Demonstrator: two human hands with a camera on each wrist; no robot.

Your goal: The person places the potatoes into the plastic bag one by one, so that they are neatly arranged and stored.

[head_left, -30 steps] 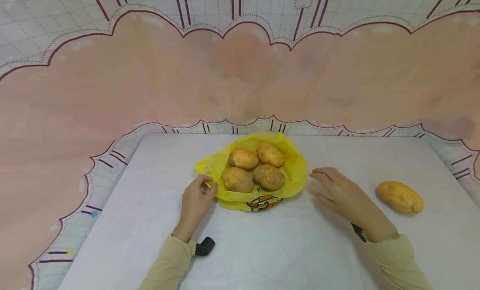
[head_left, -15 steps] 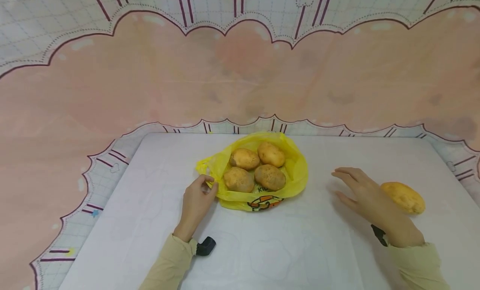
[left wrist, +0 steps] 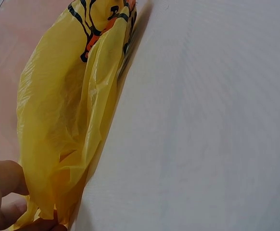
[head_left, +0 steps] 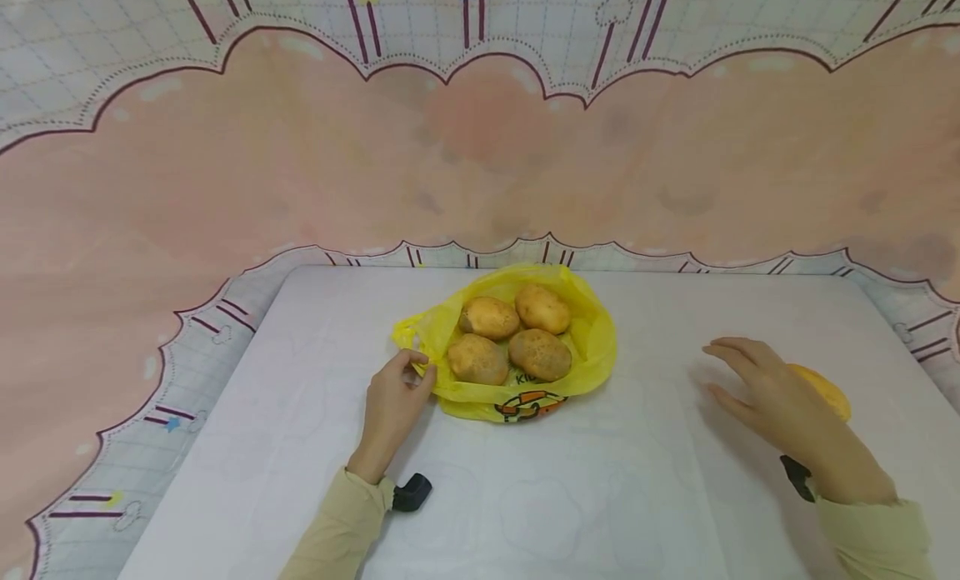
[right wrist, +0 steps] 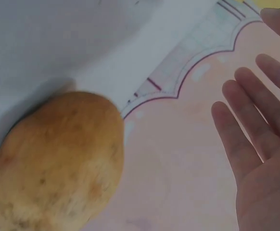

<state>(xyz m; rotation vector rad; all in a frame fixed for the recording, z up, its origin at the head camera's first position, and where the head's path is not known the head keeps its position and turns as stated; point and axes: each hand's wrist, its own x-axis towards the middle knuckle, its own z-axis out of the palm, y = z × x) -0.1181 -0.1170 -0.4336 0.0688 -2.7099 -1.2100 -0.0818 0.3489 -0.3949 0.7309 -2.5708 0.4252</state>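
Observation:
A yellow plastic bag (head_left: 592, 330) lies open on the table with several potatoes (head_left: 477, 359) inside. My left hand (head_left: 393, 401) pinches the bag's left edge between thumb and fingers; in the left wrist view, the bag's thin side (left wrist: 58, 106) runs up from the fingers (left wrist: 5, 178). Off to the right, my right hand (head_left: 772, 397) hovers above the table, holding nothing. It partly covers a lone potato (head_left: 825, 390) in the head view. The right wrist view has that potato (right wrist: 58, 163) large at left, apart from the spread, straight fingers (right wrist: 255, 115).
A white cloth covers the table (head_left: 525, 497). Behind it rises a pink and white printed backdrop (head_left: 480, 163), whose scalloped border meets the table's back edge. A black wrist camera mount (head_left: 411, 492) juts from the left sleeve.
My right hand has moved rightward from beside the bag to the lone potato, covering more of it. The left hand and the bag have stayed in place.

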